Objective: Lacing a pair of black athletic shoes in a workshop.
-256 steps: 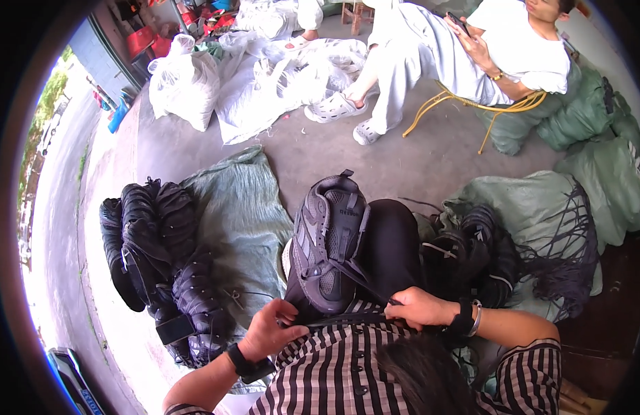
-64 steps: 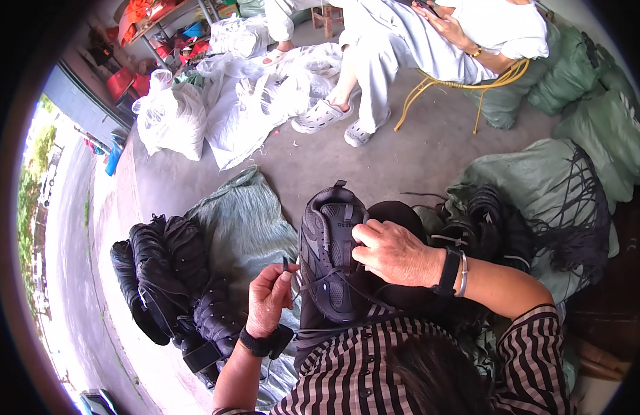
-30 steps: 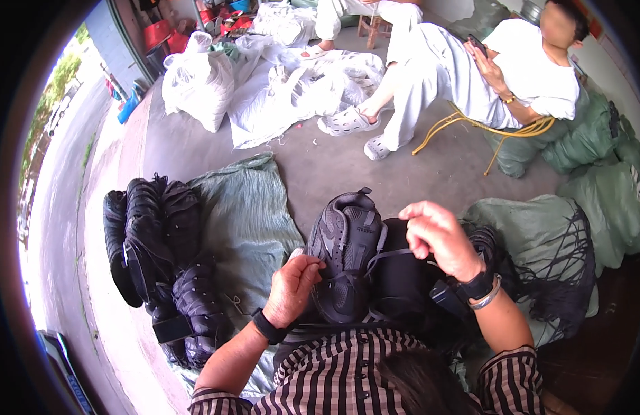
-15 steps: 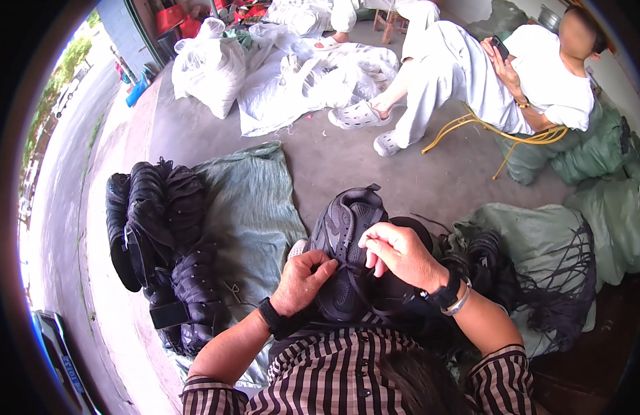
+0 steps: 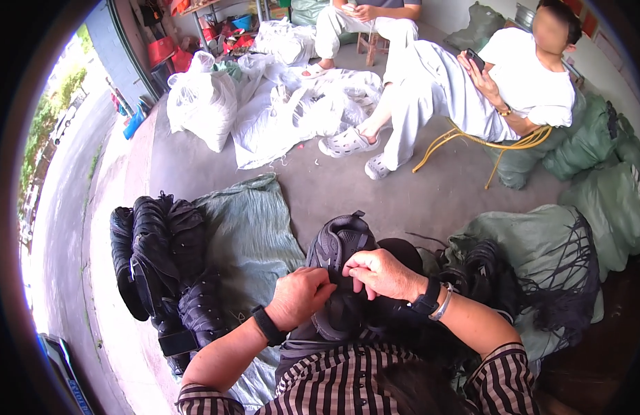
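Note:
A dark grey sneaker [image 5: 342, 236] is in front of me, heel away and toe toward my body. Over its lacing, my left hand [image 5: 300, 297] pinches at the left edge of the opening, thumb and fingertips together. My right hand [image 5: 382, 273] is closed in a pinch just across from it, its fingertips near the eyelets. Both appear to grip the sneaker's black shoelace, which barely shows against the dark upper. Another dark rounded thing [image 5: 403, 254] lies beside the sneaker, partly behind my right hand.
Stacked black shoes [image 5: 157, 242] sit on a green woven sack [image 5: 247, 221] at left. On the right, loose black laces [image 5: 558, 277] lie over another sack [image 5: 513, 225], beside more dark shoes [image 5: 482, 266]. Beyond are a seated person [image 5: 534, 76] with a phone, another seated person [image 5: 378, 21], and white bags [image 5: 202, 107].
My view has tilted up, so most things sit lower in the picture. Both hands remain at the sneaker's lacing; the right fingers have curled in closer to the left hand.

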### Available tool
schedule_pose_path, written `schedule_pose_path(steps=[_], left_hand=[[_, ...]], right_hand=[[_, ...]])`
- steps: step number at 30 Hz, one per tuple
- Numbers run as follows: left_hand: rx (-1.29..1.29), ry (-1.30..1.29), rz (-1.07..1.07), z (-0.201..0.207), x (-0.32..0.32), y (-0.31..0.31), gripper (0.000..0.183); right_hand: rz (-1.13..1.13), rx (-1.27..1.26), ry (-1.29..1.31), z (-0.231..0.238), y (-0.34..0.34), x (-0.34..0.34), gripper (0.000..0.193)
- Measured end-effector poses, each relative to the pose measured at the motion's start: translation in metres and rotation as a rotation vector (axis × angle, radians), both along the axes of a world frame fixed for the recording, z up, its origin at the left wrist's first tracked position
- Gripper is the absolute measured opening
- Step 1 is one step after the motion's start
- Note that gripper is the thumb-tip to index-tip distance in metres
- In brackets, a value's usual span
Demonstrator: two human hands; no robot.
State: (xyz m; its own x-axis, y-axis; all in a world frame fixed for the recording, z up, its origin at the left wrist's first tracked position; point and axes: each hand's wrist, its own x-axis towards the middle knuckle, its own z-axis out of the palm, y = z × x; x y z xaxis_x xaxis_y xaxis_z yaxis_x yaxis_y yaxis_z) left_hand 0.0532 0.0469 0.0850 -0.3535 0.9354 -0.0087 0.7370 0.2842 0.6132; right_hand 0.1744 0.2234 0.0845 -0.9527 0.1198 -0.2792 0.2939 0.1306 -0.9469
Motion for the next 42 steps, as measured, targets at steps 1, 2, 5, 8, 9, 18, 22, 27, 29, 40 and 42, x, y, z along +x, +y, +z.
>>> schedule_pose_path(steps=[1,2,5,8,9,18,22,27,29,40,42], left_hand=[[-0.019,-0.049,-0.010,0.000,-0.004,-0.002,0.020],[-0.010,-0.038,-0.002,-0.002,-0.006,-0.006,0.020],[0.048,-0.216,0.084,-0.017,-0.008,-0.016,0.018],[0.155,-0.037,0.048,-0.014,-0.012,-0.013,0.033],[0.210,0.107,-0.064,-0.009,-0.018,-0.011,0.051],[-0.247,0.660,-0.524,0.036,-0.034,0.036,0.050],[-0.034,0.576,-0.552,0.016,-0.046,0.026,0.037],[0.307,0.426,-0.510,0.007,-0.045,0.014,0.027],[0.324,0.437,-0.493,0.005,-0.046,0.014,0.025],[0.282,-0.890,-0.236,0.031,-0.021,0.049,0.055],[0.037,-1.410,-0.511,0.033,-0.013,0.059,0.057]], right_hand=[[-0.068,-0.057,0.022,-0.002,-0.002,-0.002,0.018],[-0.129,-0.116,0.046,-0.004,-0.007,-0.005,0.018],[-0.226,-0.118,-0.017,0.004,-0.025,-0.007,0.017],[-0.049,-0.046,0.020,-0.003,-0.032,-0.007,0.017],[-0.003,-0.013,0.013,-0.005,-0.030,-0.007,0.017],[0.114,0.708,0.357,-0.011,-0.034,-0.010,0.009],[0.010,0.276,-0.060,0.008,-0.034,-0.009,0.011],[0.107,0.674,0.224,-0.007,-0.033,-0.010,0.012],[0.155,0.721,0.260,-0.009,-0.033,-0.013,0.011],[0.092,0.221,0.416,0.099,-0.009,0.025,0.010],[0.100,0.392,0.758,0.089,-0.020,0.016,0.012]])
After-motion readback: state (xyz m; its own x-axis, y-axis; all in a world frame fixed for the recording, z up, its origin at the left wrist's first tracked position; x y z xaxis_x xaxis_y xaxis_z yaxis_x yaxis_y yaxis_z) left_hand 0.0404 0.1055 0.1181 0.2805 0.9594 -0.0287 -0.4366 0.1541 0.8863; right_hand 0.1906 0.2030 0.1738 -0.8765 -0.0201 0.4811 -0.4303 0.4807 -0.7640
